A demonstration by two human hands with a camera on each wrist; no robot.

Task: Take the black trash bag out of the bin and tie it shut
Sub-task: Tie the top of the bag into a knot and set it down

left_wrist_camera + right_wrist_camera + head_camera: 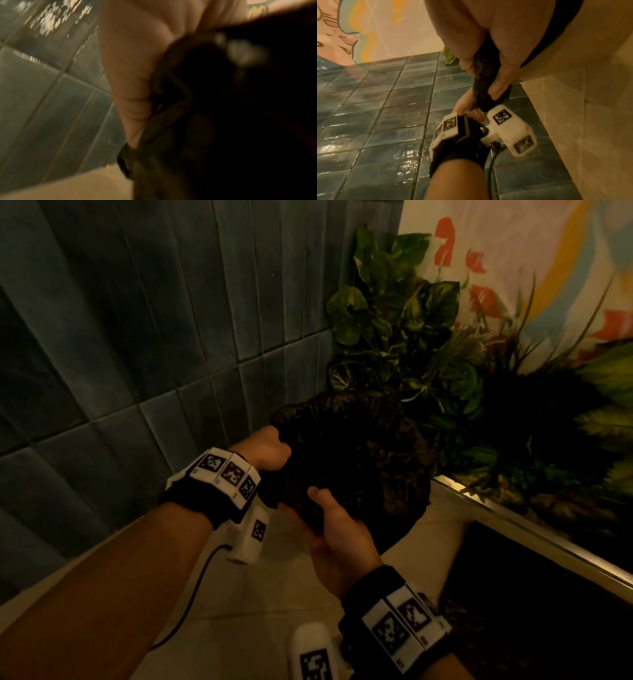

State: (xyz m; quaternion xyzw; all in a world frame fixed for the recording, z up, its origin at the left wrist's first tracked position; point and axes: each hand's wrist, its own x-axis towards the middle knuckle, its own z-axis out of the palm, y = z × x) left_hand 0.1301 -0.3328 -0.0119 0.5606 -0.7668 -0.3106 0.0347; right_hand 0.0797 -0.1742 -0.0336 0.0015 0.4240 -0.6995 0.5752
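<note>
The black trash bag point(356, 460) hangs in the air between my hands, crumpled, above the pale floor. My left hand point(265, 451) is clenched around a bunch of the bag's top edge on its left side. My right hand point(337, 529) holds the bag from below, thumb on top of the plastic. In the right wrist view a twisted strand of the bag point(483, 82) runs between my right hand's fingers point(500, 81) toward my left hand point(467, 108). The left wrist view is blurred; the bag point(223, 121) fills its right side beside my left hand point(135, 81). No bin is in view.
A dark blue tiled wall point(137, 337) stands on the left. Leafy plants point(428, 354) fill a planter with a metal-edged rim point(534, 525) at the right, below a painted wall point(513, 251). Beige floor tiles point(239, 594) lie beneath my hands.
</note>
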